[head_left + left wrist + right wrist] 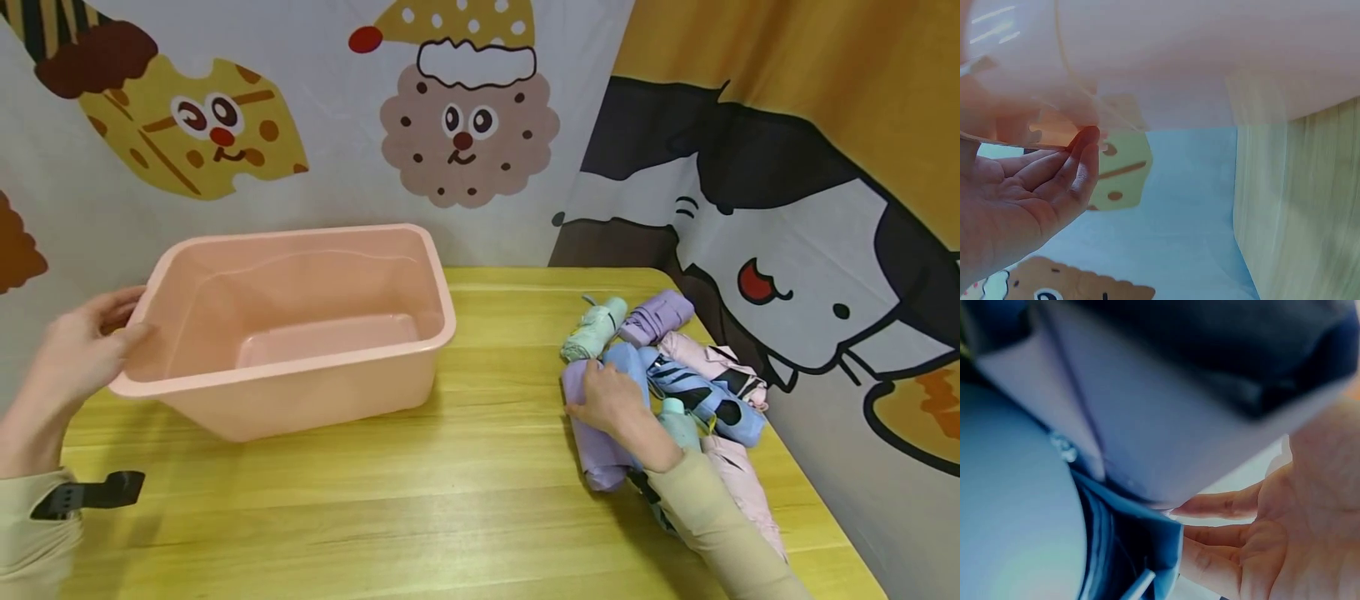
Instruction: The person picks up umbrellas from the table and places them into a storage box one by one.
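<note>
A pink plastic bin [292,383] stands at the left of the table, its inside bare. My left hand [93,342] grips its left rim, thumb inside and fingers beneath the lip; the left wrist view shows those fingers [1085,156] curled up under the rim. At the right lies a pile of folded umbrellas. There my right hand [615,400] pinches a purple umbrella [596,442], beside a blue umbrella [630,362] partly under the hand. In the right wrist view the purple umbrella [1166,425] looms close and blurred, with fingers [1229,503] at its edge.
Around the right hand lie a mint umbrella [596,329], another purple umbrella [656,317], a patterned blue umbrella [708,400] and pink umbrellas [742,483]. A printed curtain [495,233] hangs behind the wooden table [375,508] and along its right edge.
</note>
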`<action>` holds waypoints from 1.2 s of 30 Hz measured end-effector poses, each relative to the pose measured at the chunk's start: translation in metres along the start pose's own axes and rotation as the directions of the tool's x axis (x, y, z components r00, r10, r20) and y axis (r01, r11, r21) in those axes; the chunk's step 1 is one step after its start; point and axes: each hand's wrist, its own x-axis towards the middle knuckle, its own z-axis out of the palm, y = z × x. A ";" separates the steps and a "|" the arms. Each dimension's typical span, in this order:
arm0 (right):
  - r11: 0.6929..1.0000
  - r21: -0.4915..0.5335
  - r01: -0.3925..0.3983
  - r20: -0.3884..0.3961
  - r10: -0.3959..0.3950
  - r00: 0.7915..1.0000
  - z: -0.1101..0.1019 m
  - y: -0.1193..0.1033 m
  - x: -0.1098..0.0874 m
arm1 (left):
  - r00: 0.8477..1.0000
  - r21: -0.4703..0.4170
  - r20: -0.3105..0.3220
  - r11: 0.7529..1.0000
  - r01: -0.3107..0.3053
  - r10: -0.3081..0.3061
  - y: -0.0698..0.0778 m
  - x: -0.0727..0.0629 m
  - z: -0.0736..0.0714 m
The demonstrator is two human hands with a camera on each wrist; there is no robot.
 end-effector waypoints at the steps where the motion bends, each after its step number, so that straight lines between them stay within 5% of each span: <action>1: 1.000 -0.001 -0.002 0.000 0.002 1.000 0.000 0.000 0.000 | 1.000 0.002 0.007 1.000 -0.010 0.010 0.003 -0.001 0.001; 18: 1.000 0.020 -0.016 -0.014 0.016 1.000 0.000 -0.001 -0.002 | 0.984 -0.065 0.092 0.987 -0.144 0.150 0.041 -0.021 0.022; 27: 0.999 0.044 0.009 -0.045 -0.007 0.999 0.001 -0.001 -0.002 | 0.971 -0.087 0.063 0.970 -0.226 0.231 0.058 -0.035 0.036; 36: 0.996 0.082 0.033 -0.050 -0.029 0.998 0.003 0.005 0.001 | 0.966 -0.132 0.077 0.963 -0.235 0.246 0.080 -0.049 0.051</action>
